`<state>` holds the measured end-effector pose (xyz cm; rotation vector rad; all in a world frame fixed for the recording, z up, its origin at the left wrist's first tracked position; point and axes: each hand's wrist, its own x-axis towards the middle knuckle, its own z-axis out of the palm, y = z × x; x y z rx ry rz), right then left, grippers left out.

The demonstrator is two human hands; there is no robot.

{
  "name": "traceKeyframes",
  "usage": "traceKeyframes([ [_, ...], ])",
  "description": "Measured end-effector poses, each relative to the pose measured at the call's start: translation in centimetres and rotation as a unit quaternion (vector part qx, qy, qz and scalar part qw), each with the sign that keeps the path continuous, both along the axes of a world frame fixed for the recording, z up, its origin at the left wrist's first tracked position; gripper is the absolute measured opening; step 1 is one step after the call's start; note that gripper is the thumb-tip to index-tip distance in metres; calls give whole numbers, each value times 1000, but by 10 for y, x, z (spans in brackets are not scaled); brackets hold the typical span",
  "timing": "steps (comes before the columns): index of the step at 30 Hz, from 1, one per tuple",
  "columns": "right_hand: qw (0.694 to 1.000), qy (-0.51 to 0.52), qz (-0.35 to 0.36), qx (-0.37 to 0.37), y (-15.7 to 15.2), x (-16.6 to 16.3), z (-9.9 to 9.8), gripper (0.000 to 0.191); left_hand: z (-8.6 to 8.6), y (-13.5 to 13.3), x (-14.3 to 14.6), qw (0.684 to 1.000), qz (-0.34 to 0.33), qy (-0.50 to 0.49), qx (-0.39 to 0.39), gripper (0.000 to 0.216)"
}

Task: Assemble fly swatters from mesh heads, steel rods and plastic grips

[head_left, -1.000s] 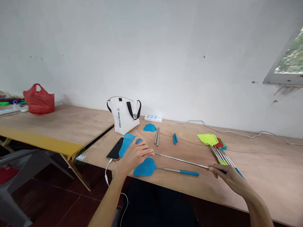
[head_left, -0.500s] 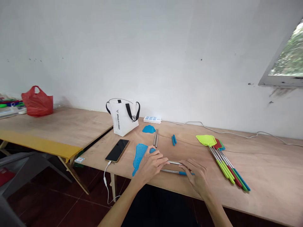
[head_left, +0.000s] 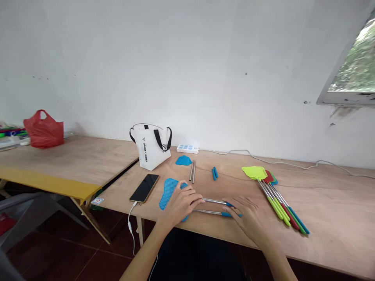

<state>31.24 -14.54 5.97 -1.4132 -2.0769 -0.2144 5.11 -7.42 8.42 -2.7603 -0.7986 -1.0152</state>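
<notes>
In the head view my left hand [head_left: 184, 201] is closed round a fly swatter's metal rod [head_left: 215, 201], close to its blue perforated head [head_left: 170, 191]. Beside that rod, nearer the table's front edge, lies a second blue-handled fly swatter [head_left: 209, 212]; part of a blue head shows under my left wrist. My right hand [head_left: 247, 214] rests over the blue handle ends with its fingers stretched out and apart, touching the handles. Behind the hands are two loose metal tubes [head_left: 192, 171], two blue handle grips [head_left: 215, 173] and another blue swatter head [head_left: 183, 160].
Several fly swatters [head_left: 281, 203] in yellow-green, red, green and blue lie to the right. A phone [head_left: 145, 188] with a charging cable lies left, near a white bag [head_left: 154, 150]. A power strip [head_left: 187, 148] sits by the wall. A red bag [head_left: 45, 130] stands on the other table.
My right hand has slid a little to the right, and a blue handle end now shows on the rear rod. My left hand has shifted slightly left with the swatter.
</notes>
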Motion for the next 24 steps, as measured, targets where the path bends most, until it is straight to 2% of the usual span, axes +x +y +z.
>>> traceKeyframes([
  [7,999,-51,6,-1,7,-4,-8,39,-6,1,6,1000,-8,12,-17,42],
  [11,998,-53,-15,26,14,34,-16,41,-2,15,-15,999,6,21,-38,42],
  [17,996,4,-83,31,23,116,-45,48,5,32,-51,998,34,27,-55,45],
  [20,994,44,-96,13,23,128,-51,52,5,32,-52,997,35,28,-55,43],
  [24,988,113,-90,-61,19,121,-44,51,7,28,-49,997,40,37,-46,39],
])
